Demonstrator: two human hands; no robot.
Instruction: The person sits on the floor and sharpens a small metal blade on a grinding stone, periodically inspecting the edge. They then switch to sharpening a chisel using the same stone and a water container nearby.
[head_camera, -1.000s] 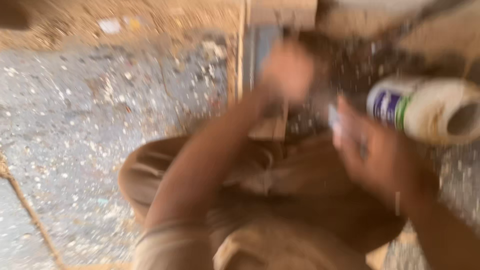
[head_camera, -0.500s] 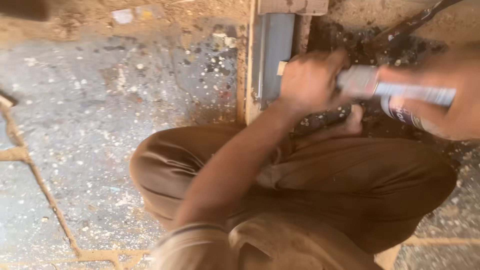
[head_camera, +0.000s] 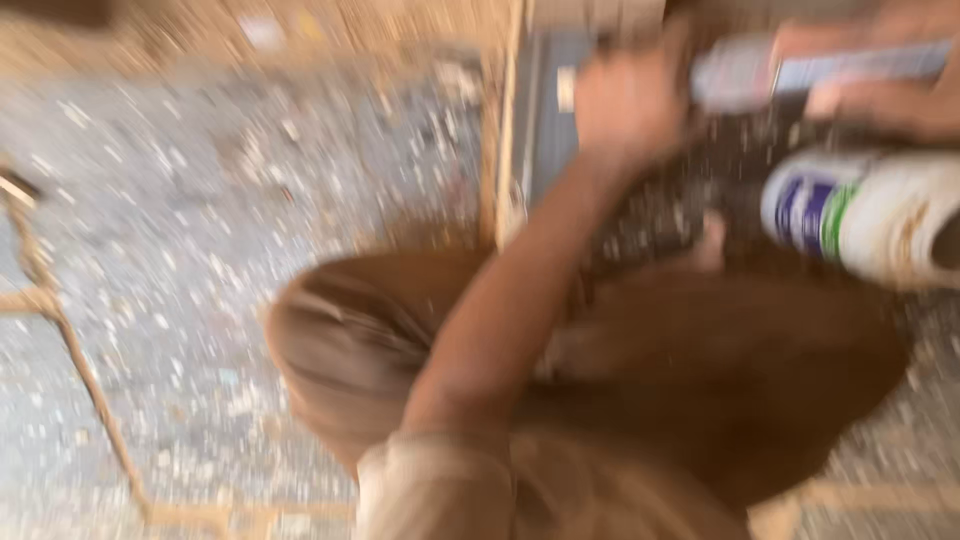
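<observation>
Nearest us we saw our brown trousers (head_camera: 700, 390), knees folded, over the speckled floor (head_camera: 200, 300) near its right edge. Just past the right knee lay a white bottle (head_camera: 870, 220) with a blue and green label, on its side by that edge. Our left arm reached across the knees, and the left hand (head_camera: 625, 105) was curled into a fist at one end of a pale tube (head_camera: 790, 70). Our right hand (head_camera: 880, 85) wrapped the tube's other end, by the far right corner. Beside the left hand a grey panel (head_camera: 545, 120) in a wooden frame stood at the floor's far edge. Everything was blurred.
</observation>
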